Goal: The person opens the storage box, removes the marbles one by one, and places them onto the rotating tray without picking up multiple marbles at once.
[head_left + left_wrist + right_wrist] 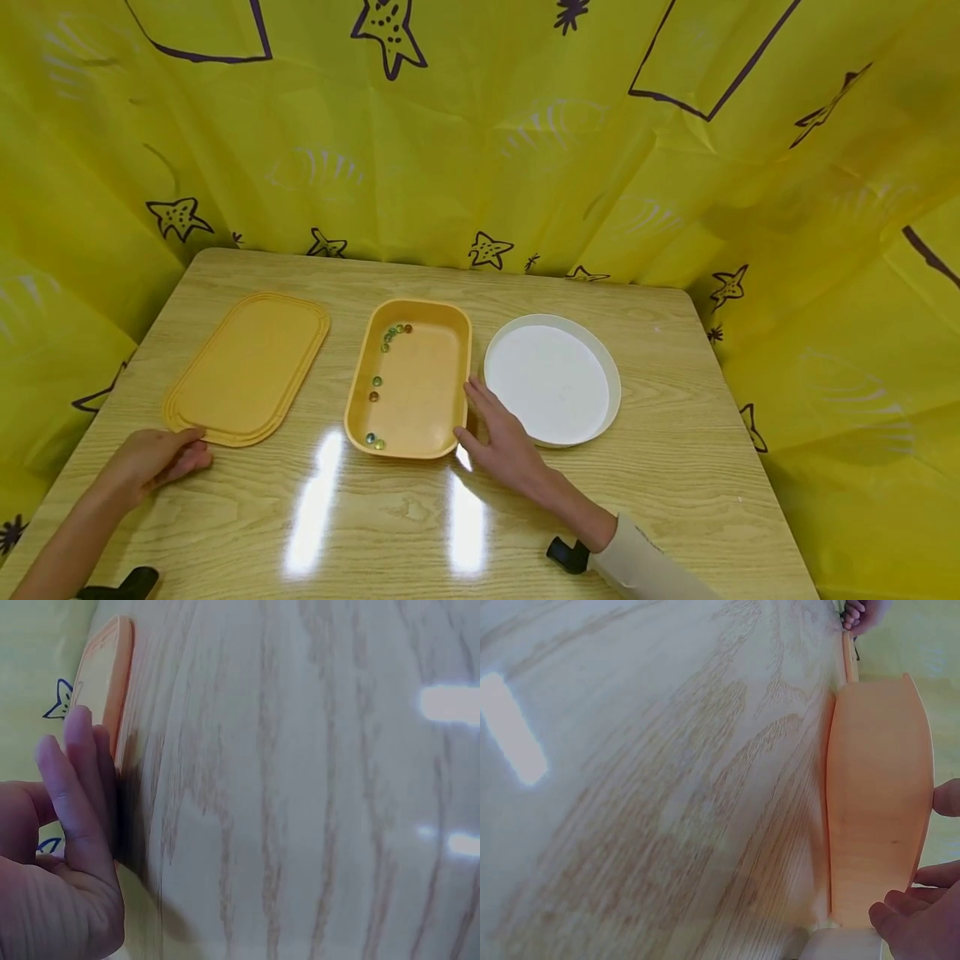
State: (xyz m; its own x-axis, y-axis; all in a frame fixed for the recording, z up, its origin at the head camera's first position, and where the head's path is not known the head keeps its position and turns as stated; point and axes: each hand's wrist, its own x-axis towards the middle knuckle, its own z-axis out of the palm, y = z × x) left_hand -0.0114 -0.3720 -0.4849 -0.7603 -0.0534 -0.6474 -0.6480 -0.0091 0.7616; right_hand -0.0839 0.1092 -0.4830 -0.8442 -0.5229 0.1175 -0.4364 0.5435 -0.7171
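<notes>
An orange rectangular tub (431, 408) stands mid-table, with several glass marbles (377, 382) inside along its left and near sides. My right hand (504, 437) grips the tub's right rim near the front corner; in the right wrist view, its fingers (911, 915) lie against the wall and rim. To the left lies a flat orange lid (251, 367). My left hand (157, 462) pinches the lid's near left corner, thumb on top. In the left wrist view, the left hand (79, 825) hides that corner, while the lid's edge (116, 690) shows beyond the fingertips.
A round white tray (555, 387) with a low rim sits close to the right of the tub. The wooden table (660, 500) shows glare spots near its front. Yellow patterned cloth (450, 167) hangs behind the table and at both sides.
</notes>
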